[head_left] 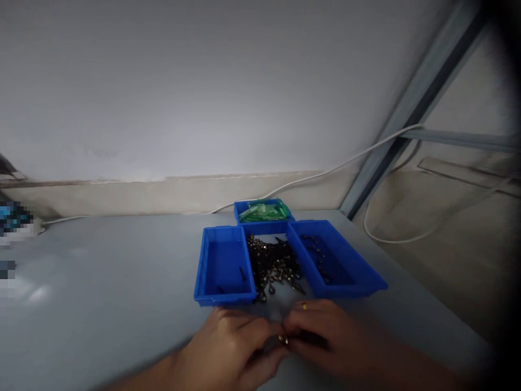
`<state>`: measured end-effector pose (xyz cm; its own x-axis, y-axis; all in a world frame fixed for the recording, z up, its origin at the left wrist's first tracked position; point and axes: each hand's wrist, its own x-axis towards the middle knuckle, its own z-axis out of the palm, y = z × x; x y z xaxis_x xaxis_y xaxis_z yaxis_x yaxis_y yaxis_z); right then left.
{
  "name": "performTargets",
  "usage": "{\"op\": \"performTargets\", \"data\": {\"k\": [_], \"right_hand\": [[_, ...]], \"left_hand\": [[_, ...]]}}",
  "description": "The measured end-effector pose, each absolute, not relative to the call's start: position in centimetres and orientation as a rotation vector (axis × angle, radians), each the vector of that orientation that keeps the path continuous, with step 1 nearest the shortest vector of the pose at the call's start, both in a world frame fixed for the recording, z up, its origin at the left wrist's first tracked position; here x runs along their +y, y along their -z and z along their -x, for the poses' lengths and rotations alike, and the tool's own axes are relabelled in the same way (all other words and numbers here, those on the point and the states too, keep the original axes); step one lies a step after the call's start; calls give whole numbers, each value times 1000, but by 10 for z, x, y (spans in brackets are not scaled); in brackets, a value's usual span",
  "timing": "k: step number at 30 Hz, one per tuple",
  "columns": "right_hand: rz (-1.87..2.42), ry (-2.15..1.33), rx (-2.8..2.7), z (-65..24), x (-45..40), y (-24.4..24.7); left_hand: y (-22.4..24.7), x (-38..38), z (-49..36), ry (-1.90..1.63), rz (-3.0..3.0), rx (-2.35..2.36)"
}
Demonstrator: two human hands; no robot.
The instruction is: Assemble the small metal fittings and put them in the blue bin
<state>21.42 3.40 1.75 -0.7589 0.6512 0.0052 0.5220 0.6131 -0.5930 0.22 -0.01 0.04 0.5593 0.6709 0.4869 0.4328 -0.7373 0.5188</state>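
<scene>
My left hand (236, 345) and my right hand (325, 331) meet at the bottom centre, fingertips pinched together around a small brass-coloured metal piece (284, 340). Dark shadow hides the rest of what they hold. Just beyond them lies a heap of small dark and brassy metal parts (274, 260) on the grey table (122, 282). To its left, a blue tray (224, 298) holds a few dark pieces. On the right, another blue tray (358, 266) has several small parts along its left side.
Behind the heap, a smaller blue tray (236, 213) holds green and clear plastic pieces (264, 210). A white cable (325, 172) runs along the wall to a metal frame (378, 146) at the right. A pixelated object (14, 217) sits at the far left.
</scene>
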Motion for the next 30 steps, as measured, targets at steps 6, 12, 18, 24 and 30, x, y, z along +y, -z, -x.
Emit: {"op": "performTargets", "data": {"k": [6,12,18,24,30], "right_hand": [[1115,-884,-2550,-216,35,-28],[1074,-868,-2507,-216,35,-23],[1005,-817,-2561,-218,38,-16],[940,-709,-2590,-220,39,-14],[808,-597,-2730,-219,35,-19]], "left_hand": [[-8,1,0,-881,-2385,884],[-8,2,1,-886,-2397,866],[-7,1,0,-906,-2440,920],[0,4,-2,-892,-2493,964],[5,3,-3,-806,-2488,993]]}}
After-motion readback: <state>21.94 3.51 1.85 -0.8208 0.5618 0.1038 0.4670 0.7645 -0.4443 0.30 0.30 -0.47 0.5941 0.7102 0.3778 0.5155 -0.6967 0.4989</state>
